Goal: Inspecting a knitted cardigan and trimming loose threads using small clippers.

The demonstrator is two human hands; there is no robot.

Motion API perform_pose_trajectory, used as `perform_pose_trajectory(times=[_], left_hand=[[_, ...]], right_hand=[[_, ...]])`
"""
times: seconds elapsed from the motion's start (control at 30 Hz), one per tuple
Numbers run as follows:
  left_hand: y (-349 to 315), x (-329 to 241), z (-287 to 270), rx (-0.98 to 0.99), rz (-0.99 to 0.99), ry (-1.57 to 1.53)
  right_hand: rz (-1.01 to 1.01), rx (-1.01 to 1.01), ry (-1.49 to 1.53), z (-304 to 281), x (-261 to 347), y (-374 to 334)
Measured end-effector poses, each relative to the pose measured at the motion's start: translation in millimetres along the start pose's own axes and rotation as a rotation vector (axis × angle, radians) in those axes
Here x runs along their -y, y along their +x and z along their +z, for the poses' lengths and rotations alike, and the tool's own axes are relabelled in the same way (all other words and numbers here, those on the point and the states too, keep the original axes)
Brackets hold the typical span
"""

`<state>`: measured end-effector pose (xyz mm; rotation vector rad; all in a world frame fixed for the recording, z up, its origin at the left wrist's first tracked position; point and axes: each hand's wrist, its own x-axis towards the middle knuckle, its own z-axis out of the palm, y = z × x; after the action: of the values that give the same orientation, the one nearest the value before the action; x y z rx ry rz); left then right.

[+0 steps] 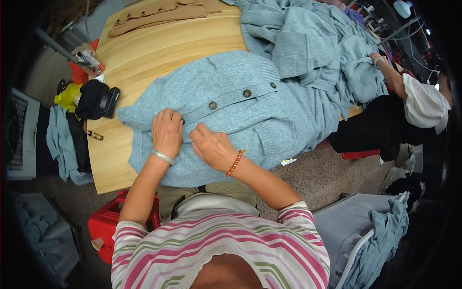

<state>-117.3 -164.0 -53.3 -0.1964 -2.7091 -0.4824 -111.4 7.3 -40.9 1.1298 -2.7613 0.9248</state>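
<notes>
A light blue knitted cardigan (226, 115) lies across the wooden table in front of me, its dark round buttons (247, 93) running along the front band. My left hand (167, 131), with a pale bangle at the wrist, is closed at the band beside one button, its fingertips curled into the knit. Just to its right, my right hand (214, 148) pinches the band's edge between thumb and fingers. A beaded bracelet (235, 163) circles that wrist. What lies under my fingertips is hidden.
More blue knitwear (313, 43) is heaped at the far right, where another person's hand (377, 59) touches it. A brown knit (163, 19) lies at the far edge. A black pouch-like item (94, 98) sits on the left edge, near a small thread snipper (95, 135). Grey bins (337, 226) flank me.
</notes>
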Motion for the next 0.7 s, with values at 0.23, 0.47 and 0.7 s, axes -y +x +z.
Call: perform_pose_trajectory(times=[0.23,0.47,0.7], left_hand=[[1,4,-2,0.094,-0.183,-0.407],[-8,-1,-8,0.298,-0.521,-1.132],[-9,6,-6,0.361,-0.659,-1.44]], right_hand=[[-0.021,-0.013,0.077,-1,-4,5],[0.073,-0.058,0.182,-7,-1,5],[0.068,-0.087,0.097,-8,0,3]])
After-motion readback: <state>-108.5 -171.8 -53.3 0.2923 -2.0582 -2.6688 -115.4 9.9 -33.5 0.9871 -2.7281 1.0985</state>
